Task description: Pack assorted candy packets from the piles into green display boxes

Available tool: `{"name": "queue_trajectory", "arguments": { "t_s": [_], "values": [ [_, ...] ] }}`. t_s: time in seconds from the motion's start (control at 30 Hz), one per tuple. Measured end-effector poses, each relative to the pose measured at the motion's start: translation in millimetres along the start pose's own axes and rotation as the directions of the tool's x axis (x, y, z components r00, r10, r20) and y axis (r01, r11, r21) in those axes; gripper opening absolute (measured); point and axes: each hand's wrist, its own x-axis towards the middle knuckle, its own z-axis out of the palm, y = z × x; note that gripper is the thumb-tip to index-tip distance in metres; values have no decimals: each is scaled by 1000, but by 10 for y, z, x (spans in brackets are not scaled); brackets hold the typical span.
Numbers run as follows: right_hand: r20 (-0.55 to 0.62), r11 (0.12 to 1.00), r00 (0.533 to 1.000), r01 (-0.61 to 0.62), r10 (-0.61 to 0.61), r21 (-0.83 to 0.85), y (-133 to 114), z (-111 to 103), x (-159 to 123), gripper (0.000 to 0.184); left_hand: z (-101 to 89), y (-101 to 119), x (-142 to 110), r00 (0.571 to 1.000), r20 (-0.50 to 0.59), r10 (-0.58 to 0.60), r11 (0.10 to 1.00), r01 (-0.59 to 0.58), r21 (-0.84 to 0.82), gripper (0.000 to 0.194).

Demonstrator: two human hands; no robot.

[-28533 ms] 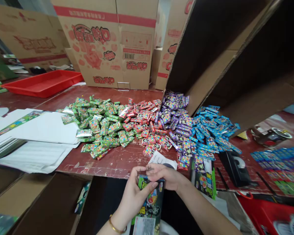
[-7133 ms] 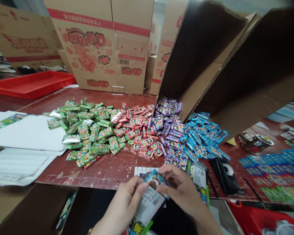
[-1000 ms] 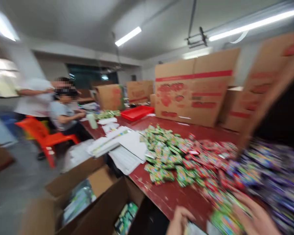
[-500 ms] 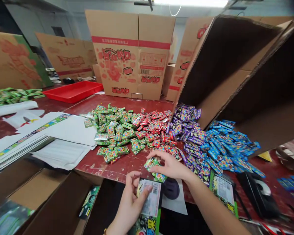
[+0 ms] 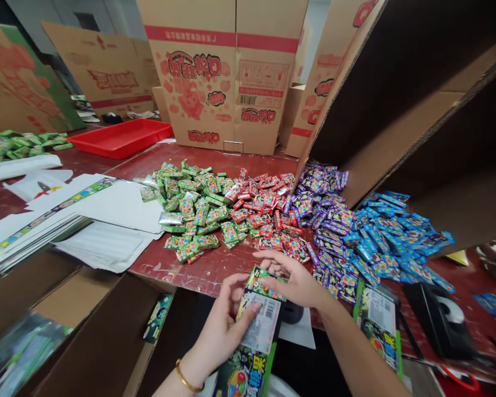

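Observation:
My left hand (image 5: 225,325) grips a green and black printed pouch (image 5: 254,342) with a white barcode label, held upright at the table's near edge. My right hand (image 5: 291,278) is closed on a few small green candy packets (image 5: 261,279) and holds them at the pouch's open top. Just beyond lie piles of small packets on the dark red table (image 5: 198,270): green (image 5: 186,212), red (image 5: 264,212), purple (image 5: 322,220) and blue (image 5: 391,242), from left to right.
White flat sheets (image 5: 107,220) lie at the left. Open cartons (image 5: 91,336) stand below the table edge. A big tilted carton (image 5: 417,110) overhangs the right side, printed boxes (image 5: 219,77) and a red tray (image 5: 122,138) stand behind. A black tape dispenser (image 5: 440,320) and another pouch (image 5: 376,325) sit at right.
My right hand has brought the green packets down from the pile's edge to the pouch's mouth. The left hand has raised the pouch a little. Earlier the view swung left and back.

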Motion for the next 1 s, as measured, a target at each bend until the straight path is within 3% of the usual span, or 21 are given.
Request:
{"name": "queue_trajectory", "arguments": {
  "t_s": [0.13, 0.27, 0.33, 0.47, 0.57, 0.7, 0.8, 0.87, 1.0],
  "values": [
    [82, 990, 996, 33, -21, -138, -58, -54, 58, 21, 12, 3, 14, 1000, -13, 2, 998, -2, 68, 28],
    [-62, 995, 995, -87, 84, -41, 14, -23, 57, 38, -19, -51, 46, 999, 37, -6, 993, 1, 121, 27],
    [-110, 994, 989, -104, 101, -27, 58, -1, 9, 32, -48, -66, 58, 998, 55, 2, 992, -9, 129, 26],
    [-13, 997, 999, -52, 52, -64, 169, 20, -168, 31, -124, -42, 54, 999, 42, -28, 999, 26, 43, 36],
    [-18, 987, 990, -141, 143, 82, 306, 79, -295, 39, -192, -18, 61, 995, 68, -66, 998, 65, 25, 47],
    [-96, 932, 979, -138, 180, 334, 443, 261, -356, 28, -256, -42, 100, 1000, 11, -20, 990, 19, 139, 19],
    [-157, 918, 975, -85, 157, 387, 470, 386, -364, 18, -249, -73, 109, 1000, 2, 21, 980, -21, 198, 12],
    [-224, 915, 961, -58, 159, 400, 481, 443, -374, 19, -215, -91, 97, 1000, -5, 23, 986, -22, 167, 15],
    [-393, 893, 906, 39, 159, 449, 528, 563, -396, 32, -120, -155, 45, 994, -110, 17, 1000, -14, 19, 49]
  ]
}}
